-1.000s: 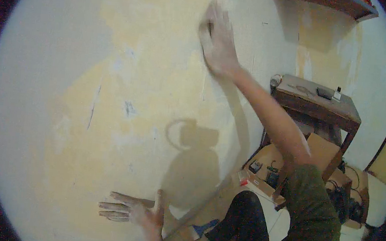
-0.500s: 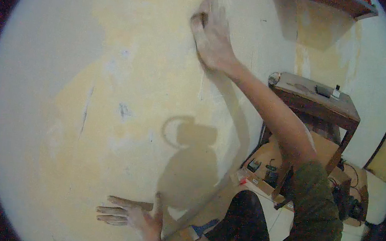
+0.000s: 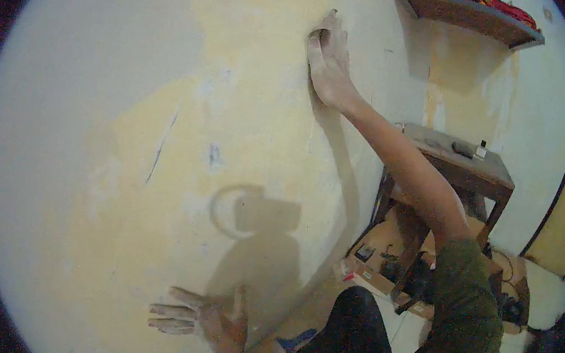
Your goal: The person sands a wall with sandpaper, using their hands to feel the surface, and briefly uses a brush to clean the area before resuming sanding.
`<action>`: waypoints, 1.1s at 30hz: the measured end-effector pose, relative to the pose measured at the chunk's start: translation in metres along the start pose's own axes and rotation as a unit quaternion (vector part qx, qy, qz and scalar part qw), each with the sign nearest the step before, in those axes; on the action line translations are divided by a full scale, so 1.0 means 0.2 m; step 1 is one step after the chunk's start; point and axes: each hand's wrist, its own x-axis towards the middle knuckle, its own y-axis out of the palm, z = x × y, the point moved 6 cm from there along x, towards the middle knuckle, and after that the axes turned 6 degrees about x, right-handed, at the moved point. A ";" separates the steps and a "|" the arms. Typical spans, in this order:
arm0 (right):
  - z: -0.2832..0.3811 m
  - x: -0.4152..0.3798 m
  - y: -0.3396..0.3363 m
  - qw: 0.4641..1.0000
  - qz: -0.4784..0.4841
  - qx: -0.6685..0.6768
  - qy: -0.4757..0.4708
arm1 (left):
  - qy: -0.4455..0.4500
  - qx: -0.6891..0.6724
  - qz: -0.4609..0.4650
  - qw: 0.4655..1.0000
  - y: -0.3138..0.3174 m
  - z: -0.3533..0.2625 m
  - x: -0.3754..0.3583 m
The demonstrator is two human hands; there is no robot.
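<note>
A wall (image 3: 110, 222) with yellowish and whitish patches fills most of the view. High up on it, my right hand (image 3: 333, 70) presses flat-palmed, its skin pale with dust. A small dark edge shows between its thumb and fingers, but what it holds is mostly hidden. Low on the wall, my left hand (image 3: 209, 319) has its fingers spread and holds nothing; it is dusty too. Beside that hand, a paintbrush (image 3: 295, 342) with a blue handle lies near my bent knee. My head's shadow falls on the wall between the hands.
To the right stands a wooden table (image 3: 491, 169) with a small bottle (image 3: 480, 150) on it. Cardboard boxes (image 3: 385, 232) and dark items sit beneath. A wall shelf (image 3: 468, 13) carrying red cloth hangs above.
The view has shifted, so the wall marks and table appear displaced. My right hand stays against the wall at a slightly different spot. My left hand remains spread low down.
</note>
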 end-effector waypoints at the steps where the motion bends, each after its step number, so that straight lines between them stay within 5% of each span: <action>1: -0.03 0.03 0.02 0.999 0.020 0.007 0.034 | 0.021 -0.036 0.003 0.999 0.03 0.01 -0.01; 3: -0.13 0.23 0.01 0.982 0.101 0.048 0.152 | 0.053 -0.054 0.010 0.997 -0.02 -0.04 0.00; 6: -0.51 0.59 0.07 0.991 0.018 -0.062 0.120 | 0.030 0.005 -0.007 1.000 -0.10 -0.12 0.03; 11: -0.08 0.13 -0.03 0.985 0.117 0.056 0.115 | -0.042 0.163 -0.074 0.983 -0.29 -0.25 0.10; 13: 0.07 -0.27 -0.01 0.993 0.111 -0.033 0.022 | -0.048 0.187 -0.077 0.978 -0.32 -0.25 0.11; 15: 0.16 -0.48 -0.06 0.986 0.145 -0.063 0.051 | -0.040 0.182 -0.051 0.981 -0.30 -0.26 0.12; 23: 0.14 0.07 -0.11 0.974 0.050 0.078 0.206 | -0.045 0.186 -0.028 0.981 -0.34 -0.27 0.12; 27: 0.20 -0.61 0.06 0.982 0.162 -0.095 0.038 | -0.066 0.166 0.002 0.984 -0.33 -0.28 0.13; 30: 0.35 -0.59 0.01 0.986 0.157 -0.055 0.027 | -0.095 0.187 0.042 0.977 -0.35 -0.29 0.14; 33: 0.20 -0.16 0.05 0.992 0.114 -0.012 0.056 | -0.058 0.177 0.002 0.983 -0.34 -0.29 0.12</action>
